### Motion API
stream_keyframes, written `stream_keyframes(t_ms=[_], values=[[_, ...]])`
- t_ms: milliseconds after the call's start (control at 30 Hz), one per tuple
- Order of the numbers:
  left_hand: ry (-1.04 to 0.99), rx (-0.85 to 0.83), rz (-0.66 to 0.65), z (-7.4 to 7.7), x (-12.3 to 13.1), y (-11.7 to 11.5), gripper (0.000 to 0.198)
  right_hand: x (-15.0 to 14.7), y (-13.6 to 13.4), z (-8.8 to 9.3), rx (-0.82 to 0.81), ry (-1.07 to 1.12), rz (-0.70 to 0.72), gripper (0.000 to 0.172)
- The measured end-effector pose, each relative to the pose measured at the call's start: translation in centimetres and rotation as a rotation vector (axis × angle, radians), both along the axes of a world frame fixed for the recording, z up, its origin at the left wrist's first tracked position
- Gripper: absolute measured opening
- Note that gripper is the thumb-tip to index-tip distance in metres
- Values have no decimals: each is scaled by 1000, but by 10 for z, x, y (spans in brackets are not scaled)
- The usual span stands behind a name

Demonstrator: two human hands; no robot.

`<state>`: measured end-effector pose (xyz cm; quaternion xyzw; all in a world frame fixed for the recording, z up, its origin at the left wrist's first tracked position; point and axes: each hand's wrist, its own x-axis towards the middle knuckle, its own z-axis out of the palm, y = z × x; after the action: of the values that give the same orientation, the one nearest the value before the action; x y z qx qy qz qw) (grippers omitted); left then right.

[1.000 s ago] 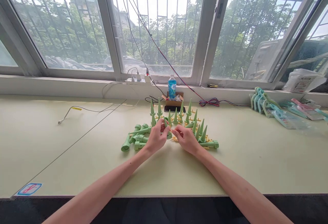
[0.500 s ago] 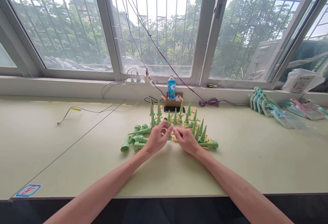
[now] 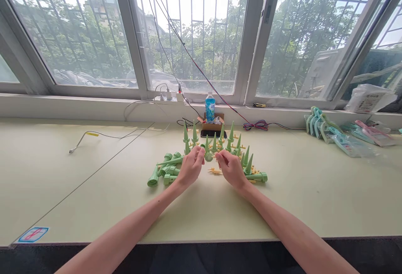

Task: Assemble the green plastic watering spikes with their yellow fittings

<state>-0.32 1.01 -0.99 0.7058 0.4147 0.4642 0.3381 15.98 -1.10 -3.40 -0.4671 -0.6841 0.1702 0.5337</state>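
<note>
Both my hands are raised a little over a heap of green plastic cone spikes (image 3: 234,138) on a pale green table (image 3: 94,182). My left hand (image 3: 188,168) pinches one green spike (image 3: 207,156) by its round end. My right hand (image 3: 230,168) is closed in a pinch on a small yellow piece at that spike's other side; the piece is almost hidden by the fingers. Several spikes stand upright behind my hands. Several more lie on their sides to the left (image 3: 165,172), and one lies at the right (image 3: 259,177). Small yellow pieces (image 3: 215,170) lie scattered among them.
A water bottle (image 3: 210,107) stands by a small cardboard box (image 3: 213,126) and a dark phone at the back. Cables run from the window to the sill and over the table's left (image 3: 94,134). Packets of plastic clips (image 3: 333,134) lie at the right. A sticker (image 3: 33,234) marks the near left corner.
Both hands rose slightly and drew a little apart, lifting the green spike off the heap. The yellow pieces under them now show.
</note>
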Motion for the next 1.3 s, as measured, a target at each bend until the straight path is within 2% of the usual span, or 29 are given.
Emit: stream_keyframes(t_ms=[167,267,467,633,733,1067,1300], values=[[-78,-289,-178,2,1,-4,39,-1,-2,2,6,-16,60,40],[-107,-328,-202,4,0,-5,39,0,-2,1,-2,-17,74,40],[-47,-264,-192,3,-1,-5,38,-1,1,-2,-11,-6,85,38],[64,3,-116,-3,-2,-3,34,-1,3,-4,-9,-26,41,40],[91,100,-104,-6,-2,-1,31,-2,4,-5,-8,-44,10,43],[122,187,-114,-12,-2,3,28,-3,3,-4,-14,-98,-3,44],[80,111,-74,-5,0,-1,31,-3,1,-1,-45,-12,-6,46]])
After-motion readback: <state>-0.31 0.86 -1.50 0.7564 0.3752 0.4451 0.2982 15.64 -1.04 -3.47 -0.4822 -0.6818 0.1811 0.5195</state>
